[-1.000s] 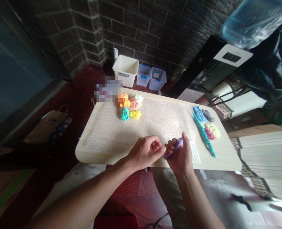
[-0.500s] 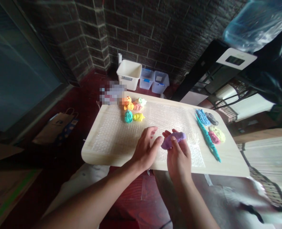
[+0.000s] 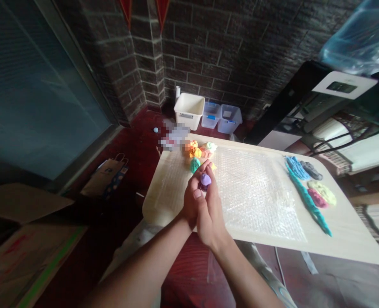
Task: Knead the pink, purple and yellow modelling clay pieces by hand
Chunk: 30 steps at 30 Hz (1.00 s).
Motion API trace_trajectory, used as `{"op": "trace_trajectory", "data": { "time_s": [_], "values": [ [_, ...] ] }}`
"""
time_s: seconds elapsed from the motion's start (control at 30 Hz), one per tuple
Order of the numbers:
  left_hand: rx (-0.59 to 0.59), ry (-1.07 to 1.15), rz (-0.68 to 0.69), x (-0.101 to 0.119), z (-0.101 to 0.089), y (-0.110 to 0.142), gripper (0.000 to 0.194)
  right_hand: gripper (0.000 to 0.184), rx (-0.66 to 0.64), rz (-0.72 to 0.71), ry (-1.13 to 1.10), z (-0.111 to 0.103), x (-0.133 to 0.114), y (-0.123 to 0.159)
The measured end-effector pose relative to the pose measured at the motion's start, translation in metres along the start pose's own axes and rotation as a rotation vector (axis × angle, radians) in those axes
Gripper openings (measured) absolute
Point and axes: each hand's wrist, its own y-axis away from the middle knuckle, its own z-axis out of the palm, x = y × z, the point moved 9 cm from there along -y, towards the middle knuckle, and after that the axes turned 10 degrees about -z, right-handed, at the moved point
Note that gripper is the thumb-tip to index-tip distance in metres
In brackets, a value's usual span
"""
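A lump of purple modelling clay (image 3: 205,179) is pressed between my two palms, its rounded top showing between the fingers. My left hand (image 3: 191,199) cups it from the left, and my right hand (image 3: 210,209) closes on it from the right, thumbs side by side. Both hands are above the near side of the table, over bubble wrap (image 3: 253,188). Just beyond the fingertips sit a teal clay lump (image 3: 195,165) and a yellow one, mostly hidden by my hands. Behind these lie orange clay (image 3: 194,149), pink clay (image 3: 206,152) and pale green clay (image 3: 211,146).
Toward the table's (image 3: 343,239) right side lie a long teal clay roll (image 3: 311,203), blue clay (image 3: 298,167), grey clay (image 3: 311,170), pink clay (image 3: 317,198) and pale yellow clay (image 3: 324,192). A white bin (image 3: 189,112) and two clear boxes stand by the brick wall.
My right hand has brought the purple clay left to my left hand, and the palms have come together around it. The view has shifted, so the table appears lower and farther right.
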Motion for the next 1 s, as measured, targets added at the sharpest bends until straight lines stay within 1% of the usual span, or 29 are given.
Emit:
{"op": "trace_trajectory", "data": {
  "time_s": [0.13, 0.2, 0.27, 0.33, 0.43, 0.53, 0.7, 0.8, 0.9, 1.0],
  "values": [
    [-0.065, 0.108, -0.036, 0.019, 0.003, -0.007, 0.046, 0.074, -0.098, -0.08, 0.086, 0.021, -0.006, -0.006],
    [-0.066, 0.157, -0.091, 0.024, 0.001, -0.012, 0.051, 0.074, -0.161, -0.142, 0.152, 0.034, -0.013, -0.007],
    [-0.036, 0.176, -0.125, 0.03, -0.006, -0.014, 0.06, 0.076, -0.215, -0.17, 0.195, 0.048, -0.019, -0.007],
    [0.009, 0.172, -0.118, 0.038, -0.018, -0.015, 0.066, 0.08, -0.253, -0.162, 0.196, 0.061, -0.021, -0.006],
    [0.03, 0.165, -0.065, 0.05, -0.034, -0.012, 0.068, 0.088, -0.285, -0.131, 0.15, 0.077, -0.023, -0.006],
    [0.013, 0.166, -0.026, 0.059, -0.041, -0.009, 0.065, 0.091, -0.293, -0.109, 0.1, 0.087, -0.023, -0.006],
    [0.01, 0.176, 0.007, 0.071, -0.043, -0.008, 0.056, 0.088, -0.306, -0.126, 0.082, 0.097, -0.03, -0.01],
    [-0.004, 0.218, -0.004, 0.071, -0.045, -0.008, 0.056, 0.08, -0.296, -0.138, 0.134, 0.096, -0.032, -0.015],
    [-0.076, 0.284, -0.049, 0.064, -0.044, -0.008, 0.06, 0.07, -0.276, -0.164, 0.22, 0.089, -0.035, -0.023],
    [-0.164, 0.357, -0.098, 0.056, -0.041, -0.009, 0.065, 0.07, -0.301, -0.188, 0.307, 0.087, -0.037, -0.028]
  ]
}}
